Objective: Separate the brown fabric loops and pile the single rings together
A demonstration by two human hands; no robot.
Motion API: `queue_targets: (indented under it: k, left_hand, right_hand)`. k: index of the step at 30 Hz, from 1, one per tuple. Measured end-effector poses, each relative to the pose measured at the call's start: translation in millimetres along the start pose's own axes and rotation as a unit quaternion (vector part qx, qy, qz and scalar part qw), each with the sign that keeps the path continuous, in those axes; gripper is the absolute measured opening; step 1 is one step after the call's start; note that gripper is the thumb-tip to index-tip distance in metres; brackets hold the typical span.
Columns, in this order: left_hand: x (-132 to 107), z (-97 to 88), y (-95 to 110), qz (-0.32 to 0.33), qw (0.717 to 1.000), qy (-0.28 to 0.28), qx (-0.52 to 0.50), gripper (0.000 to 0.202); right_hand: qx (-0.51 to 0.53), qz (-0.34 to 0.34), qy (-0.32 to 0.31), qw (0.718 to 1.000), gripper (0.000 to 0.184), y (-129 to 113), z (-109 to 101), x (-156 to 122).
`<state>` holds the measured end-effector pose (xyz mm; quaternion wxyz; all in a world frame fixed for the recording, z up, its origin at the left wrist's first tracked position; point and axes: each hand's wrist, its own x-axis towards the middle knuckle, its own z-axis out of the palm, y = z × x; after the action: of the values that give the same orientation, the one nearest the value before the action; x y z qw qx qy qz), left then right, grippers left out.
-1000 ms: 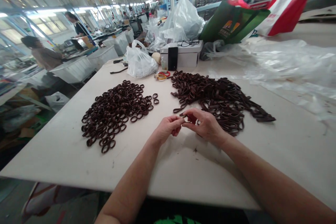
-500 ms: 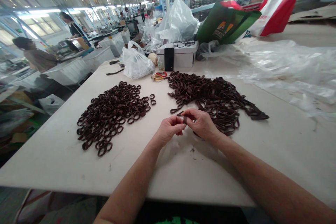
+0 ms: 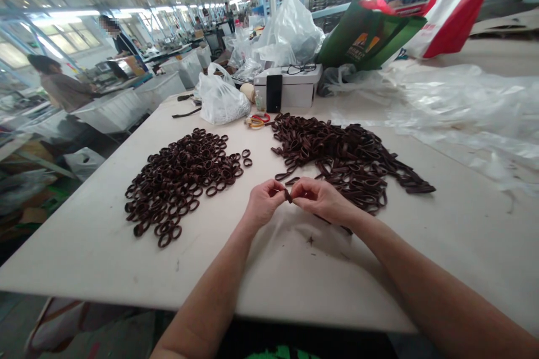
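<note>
- L hand: fingertips pinched on sm. brown pc
- R hand: pinched too, same pc
- Ring pile: L of L hand
- Loop pile: beyond R hand

Before me I record a broad, smooth, off-white table above a dull grey floor. To my left I note pale multi-paned windows beneath long white tube lights; ahead, light-blue metal framing.

Black cloth garment bearing a jagged green print, bottom centre of frame; left forearm and right forearm bare.
</note>
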<state>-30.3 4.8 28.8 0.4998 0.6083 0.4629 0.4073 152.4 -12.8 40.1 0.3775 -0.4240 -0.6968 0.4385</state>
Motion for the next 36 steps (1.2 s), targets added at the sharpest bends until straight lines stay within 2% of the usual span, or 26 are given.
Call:
queue_targets:
  k: [7, 13, 17, 25, 30, 33, 36]
  left_hand:
    - [-6, 5.4, 1, 0.048, 0.996, -0.002, 0.069, 0.016]
    - [-7, 6.4, 4, 0.084, 0.987, 0.020, 0.138, 0.007]
    - [-8, 6.1, 4, 0.092, 0.980, 0.026, 0.176, 0.006]
    - [-8, 14.7, 1, 0.065, 0.984, 0.037, 0.165, 0.003]
    - [-8, 22.1, 4, 0.081, 0.964, 0.097, 0.236, 0.005]
    - [-7, 25.3, 7, 0.092, 0.953, 0.107, 0.270, 0.007]
    - [-6, 27.8, 7, 0.097, 0.948, 0.103, 0.284, 0.008]
  right_hand:
    - [-0.055, -0.041, -0.011, 0.998, 0.008, -9, -1, -1]
    - [-0.068, -0.036, -0.015, 0.997, 0.011, -4, -1, 0]
    - [-0.107, -0.030, 0.023, 0.994, 0.007, -1, 6, 0]
    - [-0.190, -0.004, 0.097, 0.977, 0.005, 0, 13, -1]
    - [-0.254, 0.036, 0.167, 0.952, 0.005, 0, 15, 0]
    - [-0.279, 0.047, 0.189, 0.940, 0.012, -5, 16, 0]
    - [-0.279, 0.043, 0.185, 0.941, 0.015, -6, 17, 1]
